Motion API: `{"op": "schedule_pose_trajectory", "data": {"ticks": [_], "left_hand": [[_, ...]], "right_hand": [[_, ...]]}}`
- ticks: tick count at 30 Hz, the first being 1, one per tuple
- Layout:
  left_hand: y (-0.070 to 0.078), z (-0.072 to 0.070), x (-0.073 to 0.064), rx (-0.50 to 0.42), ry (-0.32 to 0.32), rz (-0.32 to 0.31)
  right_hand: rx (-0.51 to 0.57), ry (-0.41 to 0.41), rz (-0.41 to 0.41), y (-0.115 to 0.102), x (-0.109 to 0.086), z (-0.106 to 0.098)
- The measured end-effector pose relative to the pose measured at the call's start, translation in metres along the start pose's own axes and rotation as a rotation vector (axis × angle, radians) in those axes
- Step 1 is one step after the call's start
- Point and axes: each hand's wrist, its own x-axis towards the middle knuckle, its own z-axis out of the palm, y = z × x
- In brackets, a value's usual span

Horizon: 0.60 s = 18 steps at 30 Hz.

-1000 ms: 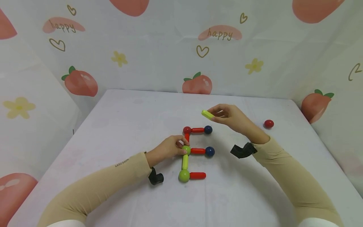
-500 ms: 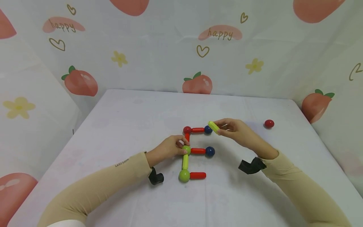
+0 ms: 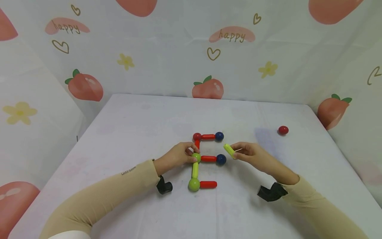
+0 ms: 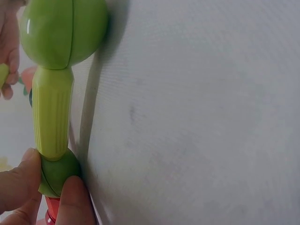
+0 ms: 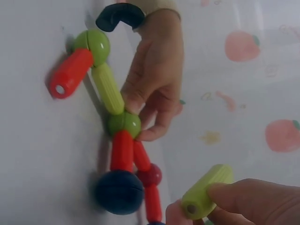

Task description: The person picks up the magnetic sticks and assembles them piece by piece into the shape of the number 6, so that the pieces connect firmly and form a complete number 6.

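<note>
My left hand (image 3: 178,156) pinches the middle green ball (image 4: 60,174) of an E-shaped figure of magnetic rods and balls lying on the table. Above that ball runs a red rod to a red ball (image 3: 197,136); below it, a yellow-green rod (image 3: 195,170) leads to a larger green ball (image 3: 194,184). Red rods point right from all three balls, and the upper two end in dark blue balls (image 3: 221,159). The lowest red rod (image 3: 208,184) has a bare end with a metal tip. Right of the figure, my right hand (image 3: 253,156) holds a loose yellow-green magnetic rod (image 5: 208,191) in the air between thumb and fingers.
A lone red ball (image 3: 283,130) lies at the back right of the white table (image 3: 143,122). A printed cloth backdrop (image 3: 167,46) rises behind and beside the table. Each sleeve cuff carries a black wrist mount (image 3: 272,192).
My right hand has come nearer and slightly right with the yellow-green rod, passing from behind the figure to its right side. My left hand and the figure stay put.
</note>
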Motion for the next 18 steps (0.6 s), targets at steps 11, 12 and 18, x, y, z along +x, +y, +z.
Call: {"op": "schedule_pose_trajectory", "data": {"ticks": [11,12,18], "left_hand": [[-0.001,0.000,0.002,0.005,-0.008,0.007],[-0.001,0.000,0.002,0.007,-0.009,0.007],[-0.001,0.000,0.002,0.012,-0.010,0.000]], "right_hand": [[0.170,-0.037,0.049,0.014,-0.009,0.013],[0.175,-0.032,0.061,0.015,-0.009,0.014],[0.248,-0.050,0.068,0.020,-0.012,0.020]]}}
